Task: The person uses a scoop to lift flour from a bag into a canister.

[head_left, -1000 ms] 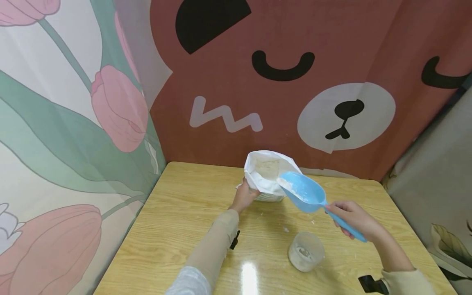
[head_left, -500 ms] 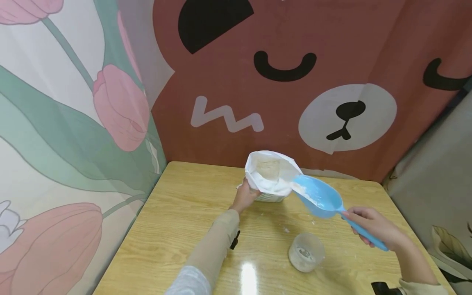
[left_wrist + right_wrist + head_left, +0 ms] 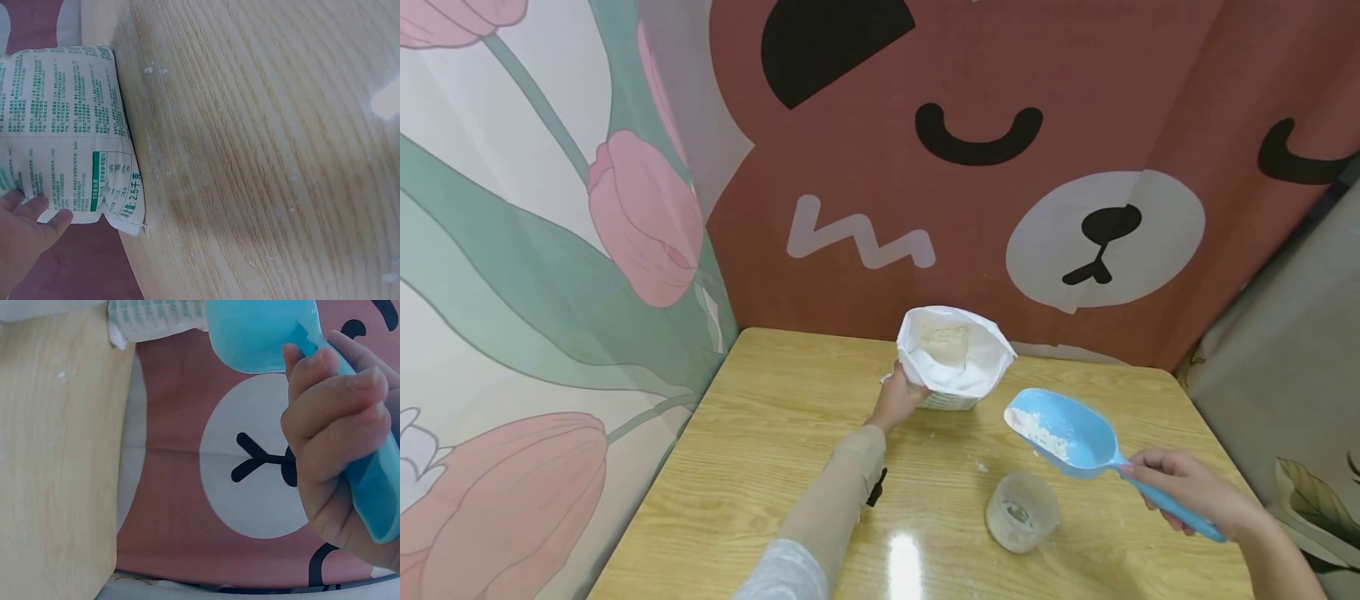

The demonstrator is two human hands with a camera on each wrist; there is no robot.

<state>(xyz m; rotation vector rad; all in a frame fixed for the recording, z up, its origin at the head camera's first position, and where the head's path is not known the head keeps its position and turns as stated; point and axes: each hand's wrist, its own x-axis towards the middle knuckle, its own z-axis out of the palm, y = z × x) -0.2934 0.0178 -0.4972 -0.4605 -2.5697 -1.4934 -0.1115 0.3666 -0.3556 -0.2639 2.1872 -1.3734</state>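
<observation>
A white paper bag of flour (image 3: 951, 402) stands at the back of the table, its mouth wide and pale powder inside. My left hand (image 3: 898, 397) grips its left side; the left wrist view shows fingertips (image 3: 56, 222) against the green-printed wall. In my right hand (image 3: 1195, 487) is the handle of a blue scoop (image 3: 1086, 433), with curled fingers (image 3: 340, 419) round it in the right wrist view. White flour (image 3: 1037, 432) lies in the scoop's front part. The scoop is held above the table, right of the bag and apart from it.
A clear round container (image 3: 1000, 529) stands on the wooden table (image 3: 760, 467), in front of the bag and below the scoop. White specks of powder (image 3: 982, 467) dot the tabletop. A curtain with a bear print (image 3: 850, 150) hangs right behind the table's back edge.
My right hand has drawn the scoop away from the bag's mouth, to the right and toward me. The left hand, the bag and the clear container have stayed in place.
</observation>
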